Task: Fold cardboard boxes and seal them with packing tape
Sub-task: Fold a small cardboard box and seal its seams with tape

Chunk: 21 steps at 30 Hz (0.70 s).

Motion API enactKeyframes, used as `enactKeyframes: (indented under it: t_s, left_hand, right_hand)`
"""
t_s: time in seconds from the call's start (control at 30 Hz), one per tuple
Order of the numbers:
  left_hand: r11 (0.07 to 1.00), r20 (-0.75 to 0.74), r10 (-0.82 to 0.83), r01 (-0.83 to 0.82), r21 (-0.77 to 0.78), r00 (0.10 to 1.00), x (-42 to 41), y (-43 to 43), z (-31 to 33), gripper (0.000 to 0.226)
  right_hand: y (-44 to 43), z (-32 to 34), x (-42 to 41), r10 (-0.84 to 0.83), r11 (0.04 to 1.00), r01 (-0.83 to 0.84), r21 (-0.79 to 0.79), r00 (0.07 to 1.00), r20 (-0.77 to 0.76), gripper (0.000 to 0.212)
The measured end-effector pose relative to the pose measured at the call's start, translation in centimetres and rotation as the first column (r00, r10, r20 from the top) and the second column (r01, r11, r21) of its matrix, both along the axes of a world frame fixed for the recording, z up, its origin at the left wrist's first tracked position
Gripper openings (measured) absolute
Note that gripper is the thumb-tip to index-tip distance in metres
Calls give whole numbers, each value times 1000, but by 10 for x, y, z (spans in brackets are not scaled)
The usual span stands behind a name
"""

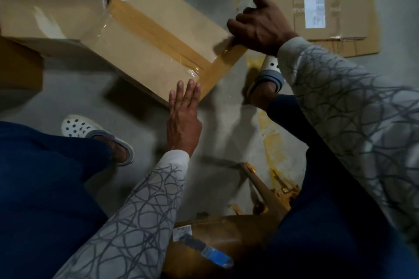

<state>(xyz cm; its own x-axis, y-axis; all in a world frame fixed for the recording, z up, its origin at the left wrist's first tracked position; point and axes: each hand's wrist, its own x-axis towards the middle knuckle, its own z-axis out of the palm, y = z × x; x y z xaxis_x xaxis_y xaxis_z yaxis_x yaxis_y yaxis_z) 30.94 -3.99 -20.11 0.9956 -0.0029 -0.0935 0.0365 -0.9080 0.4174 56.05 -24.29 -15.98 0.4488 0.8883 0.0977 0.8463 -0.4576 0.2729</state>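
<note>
"On the floor, just ahead of the knees: where's the box [140, 52]?"

"Lying there, centre seam taped. A second tape strip [217, 70] runs along its near edge, from one hand to the other."

"And the hands?"

"Left hand [183, 118] lies flat, fingers straight, pressing the strip's nearer end at the box's corner. Right hand [260, 27], farther off at the other corner, curls round the strip's far end; any roll is hidden. Smoothing likely runs left to right."

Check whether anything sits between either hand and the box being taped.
Nothing visible does. The left hand presses straight fingers on the tape at the edge of the box; the right hand grips the box's right corner directly.
</note>
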Motion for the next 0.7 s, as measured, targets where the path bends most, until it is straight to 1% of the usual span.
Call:
enactKeyframes:
  t_s: [0.03, 0.07, 0.13, 0.17, 0.2, 0.27, 0.33, 0.43, 0.5, 0.57, 0.63, 0.7]
  left_hand:
    - [1000, 4, 2, -2, 0, 1000, 0, -1, -2, 87]
    - [1000, -4, -4, 4, 5, 1000, 1, -2, 1, 87]
    - [1000, -28, -14, 14, 6, 1000, 4, -2, -1, 83]
    - [1000, -25, -13, 14, 7, 1000, 5, -2, -2, 82]
    - [1000, -22, -12, 12, 14, 1000, 4, -1, -3, 81]
    - [1000, -18, -14, 14, 15, 1000, 3, -2, -3, 81]
    - [1000, -11, -21, 22, 11, 1000, 4, 1, -4, 81]
    - [999, 38, -41, 40, 13, 998, -1, 10, -4, 82]
    - [1000, 89, -25, 25, 0, 996, -13, 18, -6, 80]
    - [999, 110, 34, -33, -16, 993, -28, 27, -6, 82]
    - [995, 107, 101, -99, -28, 989, -45, 37, -3, 86]
    - [988, 104, 154, -151, -43, 983, -57, 48, -1, 87]
  right_hand:
    - [-1, -5, 0, 33, 999, -31, -30, 994, 103, 24]
    - [4, -4, -5, 24, 997, -12, -81, 988, 150, 22]
    - [6, -4, -9, -42, 992, 60, -110, 986, 160, 18]
    - [6, -7, -8, -124, 986, 138, -95, 983, 137, 15]
    - [8, -3, -10, -161, 980, 172, -98, 981, 109, 13]
    - [6, -3, -10, -180, 977, 181, -109, 984, 19, 15]
    - [5, -3, -3, -178, 982, 172, -83, 981, -76, 26]
    - [3, 3, 3, -162, 987, 151, -63, 958, -236, 45]
    - [4, 7, -4, -123, 991, 101, -92, 956, -268, 48]
    - [9, 7, -18, -65, 991, 31, -127, 958, -279, 56]
    - [17, 7, -37, -14, 990, -27, -141, 959, -284, 53]
    - [22, 2, -56, 23, 988, -68, -136, 949, -314, 42]
